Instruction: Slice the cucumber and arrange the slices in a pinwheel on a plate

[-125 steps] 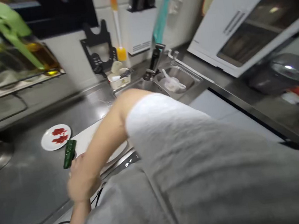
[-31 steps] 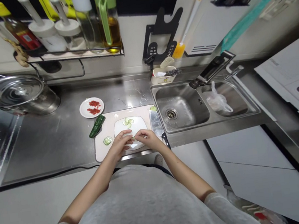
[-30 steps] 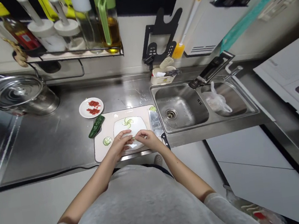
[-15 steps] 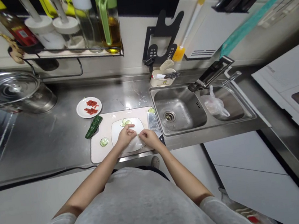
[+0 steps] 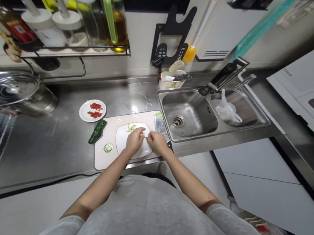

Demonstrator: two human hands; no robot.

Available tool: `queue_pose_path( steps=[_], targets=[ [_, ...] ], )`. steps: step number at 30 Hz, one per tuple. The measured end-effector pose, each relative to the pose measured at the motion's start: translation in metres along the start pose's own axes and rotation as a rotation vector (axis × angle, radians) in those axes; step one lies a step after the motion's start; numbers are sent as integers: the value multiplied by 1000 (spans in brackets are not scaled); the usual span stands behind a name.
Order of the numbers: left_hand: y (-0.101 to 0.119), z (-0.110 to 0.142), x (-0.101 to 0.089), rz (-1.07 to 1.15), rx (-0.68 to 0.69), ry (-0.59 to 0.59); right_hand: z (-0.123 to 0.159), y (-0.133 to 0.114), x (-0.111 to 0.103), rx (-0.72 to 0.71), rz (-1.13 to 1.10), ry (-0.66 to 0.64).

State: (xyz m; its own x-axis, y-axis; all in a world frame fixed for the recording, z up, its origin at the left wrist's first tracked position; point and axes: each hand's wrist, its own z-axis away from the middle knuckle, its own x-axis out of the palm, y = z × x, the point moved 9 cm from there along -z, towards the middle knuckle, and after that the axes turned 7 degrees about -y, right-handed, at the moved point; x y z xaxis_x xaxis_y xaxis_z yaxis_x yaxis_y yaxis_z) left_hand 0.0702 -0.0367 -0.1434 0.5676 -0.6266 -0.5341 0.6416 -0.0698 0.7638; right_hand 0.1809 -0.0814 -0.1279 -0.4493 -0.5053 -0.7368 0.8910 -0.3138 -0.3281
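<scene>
Over the right part of a squarish white plate [image 5: 121, 137], my left hand [image 5: 134, 140] and my right hand [image 5: 157, 141] meet at the fingertips. Both are closed in a pinch on a small pale piece, apparently a cucumber slice [image 5: 145, 134], mostly hidden by the fingers. More cucumber slices [image 5: 131, 127] lie at the plate's back edge. The plate rests on a pale cutting board [image 5: 101, 161]. A few slices [image 5: 108, 147] sit on the board at left, beside a dark green cucumber piece [image 5: 97, 131]. A knife [image 5: 160, 126] lies at the board's right, partly behind my right hand.
A round white plate with chopped red bits [image 5: 83, 112] stands behind the board. To the right is a double sink [image 5: 187, 106] with a faucet [image 5: 220, 77] and a plastic bag [image 5: 226, 109]. A lidded steel pot [image 5: 36, 101] stands at left, below a bottle rack [image 5: 75, 54].
My hands have shifted slightly, with the right fingers more curled and the left hand a little further right. The view has moved a little; the plate and slices stay put.
</scene>
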Motion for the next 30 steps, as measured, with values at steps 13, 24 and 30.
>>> queue_pose_path(
  steps=[13,24,30],
  targets=[
    [1,10,-4,-180,58,39,17,-6,10,-147,125,109],
    [3,8,-3,-261,43,52,17,-6,10,-130,179,64],
    [2,7,-5,-244,32,69,17,-7,8,-123,183,76]
  ],
)
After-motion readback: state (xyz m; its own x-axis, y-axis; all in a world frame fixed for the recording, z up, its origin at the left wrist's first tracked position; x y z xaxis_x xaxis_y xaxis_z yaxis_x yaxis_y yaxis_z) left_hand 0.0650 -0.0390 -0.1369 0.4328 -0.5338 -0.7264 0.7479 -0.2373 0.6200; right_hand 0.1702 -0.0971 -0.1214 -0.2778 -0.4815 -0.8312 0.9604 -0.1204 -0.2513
